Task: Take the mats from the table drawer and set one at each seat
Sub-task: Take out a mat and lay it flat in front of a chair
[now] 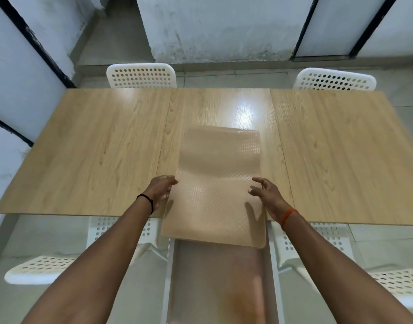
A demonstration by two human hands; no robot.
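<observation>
1. White drawer [171, 277] stands pulled out below the near table edge, between two white perforated chairs [42, 268] [397, 280] on the near side; its contents are blurred, a pale sheet with an orange smear, and cannot be identified
2. Beige dotted mat [218, 190] lies lengthwise on the wooden table [95, 148], centred on the middle panel; its near end overhangs the table edge above the drawer, and its middle shows a slight ripple
3. Left hand [160, 191], black band at the wrist, is at the mat's left edge with fingers loosely spread; whether it touches the mat cannot be told
4. Right hand [265, 191], orange band at the wrist, hovers over the mat's right edge, fingers splayed and relaxed, gripping nothing
5. Two further white perforated chairs [141, 76] [334, 79] stand at the far side of the table, backrests showing above its edge
6. Grey floor and scuffed white walls with black framing lie beyond
</observation>
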